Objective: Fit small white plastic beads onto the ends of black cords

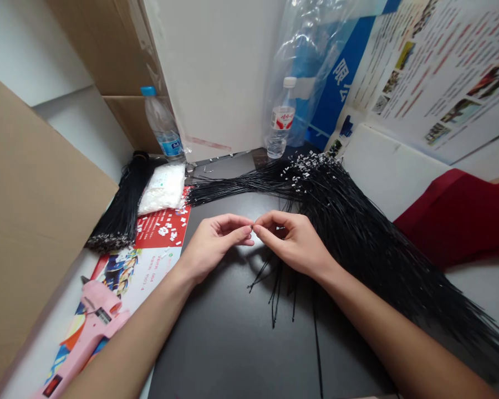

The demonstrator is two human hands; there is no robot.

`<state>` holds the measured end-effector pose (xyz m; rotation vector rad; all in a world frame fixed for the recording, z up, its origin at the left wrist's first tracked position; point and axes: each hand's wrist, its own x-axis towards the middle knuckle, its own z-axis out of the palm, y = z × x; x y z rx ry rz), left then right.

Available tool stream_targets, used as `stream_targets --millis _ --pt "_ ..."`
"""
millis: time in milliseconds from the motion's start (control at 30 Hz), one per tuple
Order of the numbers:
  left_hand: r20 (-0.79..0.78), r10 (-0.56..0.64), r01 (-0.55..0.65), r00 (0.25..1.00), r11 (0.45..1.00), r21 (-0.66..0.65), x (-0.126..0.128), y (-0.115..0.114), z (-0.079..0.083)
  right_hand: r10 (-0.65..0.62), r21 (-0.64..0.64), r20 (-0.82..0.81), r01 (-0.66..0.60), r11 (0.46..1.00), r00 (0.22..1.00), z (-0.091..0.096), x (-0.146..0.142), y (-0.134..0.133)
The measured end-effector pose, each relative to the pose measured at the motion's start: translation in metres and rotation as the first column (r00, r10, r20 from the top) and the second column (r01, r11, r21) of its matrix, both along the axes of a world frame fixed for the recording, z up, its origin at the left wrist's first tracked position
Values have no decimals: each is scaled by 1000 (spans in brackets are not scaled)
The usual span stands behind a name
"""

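Note:
My left hand (216, 244) and my right hand (293, 241) meet fingertip to fingertip over a black mat (233, 343). Both pinch something tiny between thumb and forefinger. A few thin black cords (276, 291) hang from under my right hand onto the mat. A large fan of black cords with small white end pieces (357, 221) lies to the right, just behind my right hand. Loose small white pieces (170, 227) are scattered on a red printed sheet to the left.
A second bundle of black cords (122, 208) and a bag of white pieces (164, 188) lie at the back left. A pink glue gun (89, 327) rests at the front left. Two water bottles (162, 124) (280, 119) stand behind. Cardboard (33, 221) walls the left; red cloth (461, 216) lies right.

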<state>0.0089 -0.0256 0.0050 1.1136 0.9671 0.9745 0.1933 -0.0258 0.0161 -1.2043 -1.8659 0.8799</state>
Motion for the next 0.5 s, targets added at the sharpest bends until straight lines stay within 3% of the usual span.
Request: stream_targets --millis 233,500 --pt "37 -7 8 999 1000 -18 0 0 1 0 72 15 -1 997 1000 0 0 -1" --pt "73 -24 27 997 998 -49 0 -1 1 3 4 -55 -3 1000 998 1 2 0"
